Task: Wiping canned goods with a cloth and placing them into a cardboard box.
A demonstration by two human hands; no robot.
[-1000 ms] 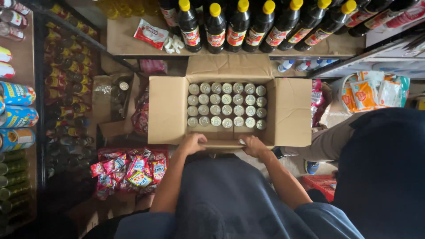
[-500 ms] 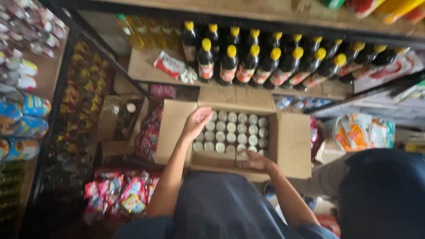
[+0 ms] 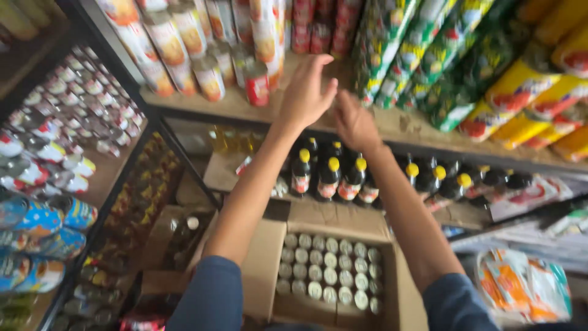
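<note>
So a second ago we had both hands down on the near edge of the open cardboard box [image 3: 263,276], and now they're way up at the wooden shelf [image 3: 398,122] above it. Left hand [image 3: 305,95] is open, fingers spread, nothing in its grip, hovering just beside the red-and-white can [image 3: 257,83] at the end of the can row. Right hand [image 3: 354,125] is right next to it, also empty and loosely open, near the green packets [image 3: 392,55]. The box sits low between our arms, full of small jars with pale lids [image 3: 324,276] (none lifted out, as far as we can tell). The dark bottles with yellow caps [image 3: 331,175] stand on the shelf in between. Looks to us like the work moved from box to shelf level.
</note>
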